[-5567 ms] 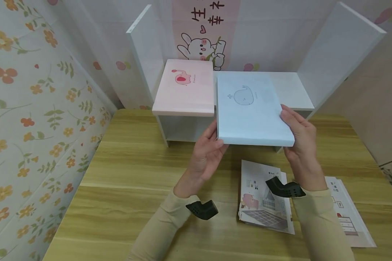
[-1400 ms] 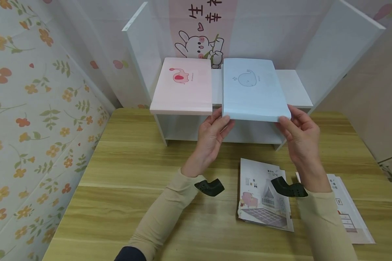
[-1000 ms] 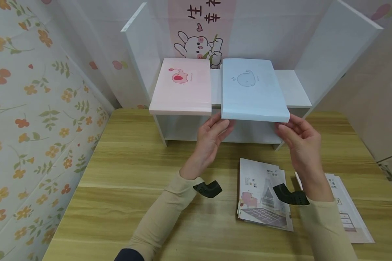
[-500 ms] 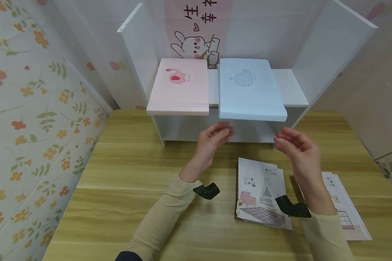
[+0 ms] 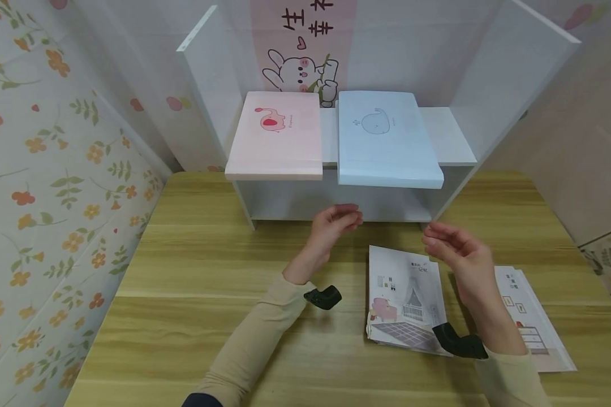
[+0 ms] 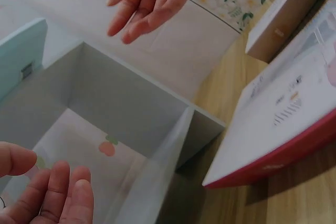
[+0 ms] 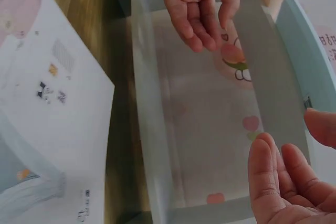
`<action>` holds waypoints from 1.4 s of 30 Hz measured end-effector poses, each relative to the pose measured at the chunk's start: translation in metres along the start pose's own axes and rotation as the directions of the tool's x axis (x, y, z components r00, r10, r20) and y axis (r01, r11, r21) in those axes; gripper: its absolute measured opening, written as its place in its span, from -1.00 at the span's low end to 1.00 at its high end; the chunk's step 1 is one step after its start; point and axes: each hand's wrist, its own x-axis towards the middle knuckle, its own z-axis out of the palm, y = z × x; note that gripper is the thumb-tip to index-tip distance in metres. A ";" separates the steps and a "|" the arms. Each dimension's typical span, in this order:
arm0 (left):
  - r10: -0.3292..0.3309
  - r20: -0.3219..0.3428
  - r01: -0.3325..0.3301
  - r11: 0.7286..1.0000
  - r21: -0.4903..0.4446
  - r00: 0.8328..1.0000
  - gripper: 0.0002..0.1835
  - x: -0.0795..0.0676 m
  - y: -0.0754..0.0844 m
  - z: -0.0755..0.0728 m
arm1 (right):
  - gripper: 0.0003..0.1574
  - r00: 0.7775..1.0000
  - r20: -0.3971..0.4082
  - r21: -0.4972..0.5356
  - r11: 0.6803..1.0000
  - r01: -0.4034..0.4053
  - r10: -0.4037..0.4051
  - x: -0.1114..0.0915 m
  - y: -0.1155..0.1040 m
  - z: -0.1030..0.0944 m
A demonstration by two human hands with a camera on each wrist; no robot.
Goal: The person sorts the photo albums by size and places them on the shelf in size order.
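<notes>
One pink book (image 5: pixel 277 141) and one blue book (image 5: pixel 384 147) lie flat across the middle board (image 5: pixel 450 135) of a white shelf (image 5: pixel 516 73) in the head view, jutting past its front edge. Below them, the left hand (image 5: pixel 330 233) and right hand (image 5: pixel 463 260) grip nothing, fingers loosely bent. A white book (image 5: pixel 402 299) lies on the table (image 5: pixel 193 282), a second white book (image 5: pixel 532 322) partly behind the right forearm (image 5: pixel 501 328). From the left wrist, curtain (image 6: pixel 106 148) shows through the open back of the shelf's lower compartment (image 6: pixel 126 93). From the right wrist, both hands' slack fingers appear near that compartment.
</notes>
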 end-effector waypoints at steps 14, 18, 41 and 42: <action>-0.048 0.003 0.047 0.995 0.087 0.999 -0.73 0.010 -0.028 -0.006 | -0.48 0.986 -0.023 -0.254 0.953 -0.165 0.165 -0.031 0.084 -0.061; -0.085 0.012 0.084 0.991 0.108 0.996 -0.71 0.011 -0.033 -0.007 | -0.45 0.977 -0.044 -0.239 0.947 -0.213 0.208 -0.043 0.095 -0.072; -0.197 0.059 0.153 0.889 0.432 0.979 -0.58 0.006 -0.050 0.003 | -0.48 0.989 -0.086 -0.891 0.435 -0.131 0.122 -0.086 0.034 -0.018; -0.197 0.063 0.148 0.879 0.453 0.978 -0.58 0.006 -0.051 0.003 | -0.46 0.987 -0.089 -0.898 0.418 -0.138 0.134 -0.086 0.034 -0.018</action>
